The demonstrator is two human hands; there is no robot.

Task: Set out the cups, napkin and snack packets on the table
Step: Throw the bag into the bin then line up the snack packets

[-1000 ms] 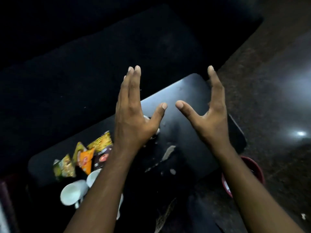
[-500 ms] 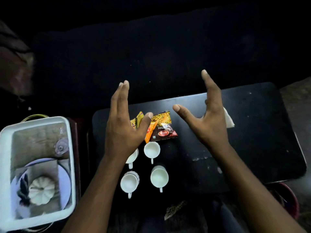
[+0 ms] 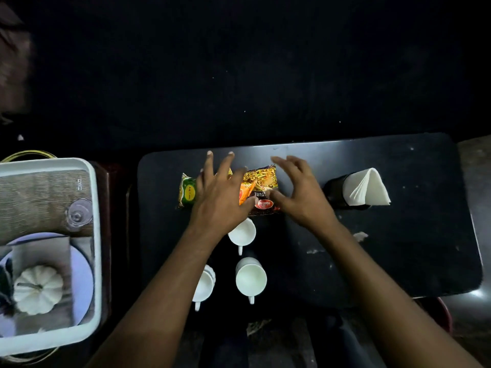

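Surroundings: dark room, nearly black beyond a black bench (image 3: 398,261) with scuffed pale marks.
Left hand (image 3: 220,195): palm down, fingers straight and spread apart, lying over the snack packets; I cannot tell whether the palm presses them.
Right hand (image 3: 300,192): palm down just beside the left hand, fingers loosely bent and apart, gripping nothing; its thumb meets the yellow and brown packet.
Snack packets: a green packet (image 3: 188,192) sticks out past the left hand's outer edge; an orange packet (image 3: 244,191) shows between the two thumbs; the yellow and brown packet (image 3: 261,179) lies between the two hands.
Cups: all white, upright. First cup (image 3: 242,232) sits just below the left hand's thumb, against the wrist. Second cup (image 3: 251,278) stands between the forearms. Third cup (image 3: 203,284) is half hidden under the left forearm.
Napkin (image 3: 369,189): white, folded, standing in a black holder (image 3: 333,189) just beyond the right hand's outer edge.
Off the bench: a white tray (image 3: 95,235) well outside the left arm holds a glass (image 3: 78,215), a plate (image 3: 82,274) and a small white pumpkin (image 3: 38,289).
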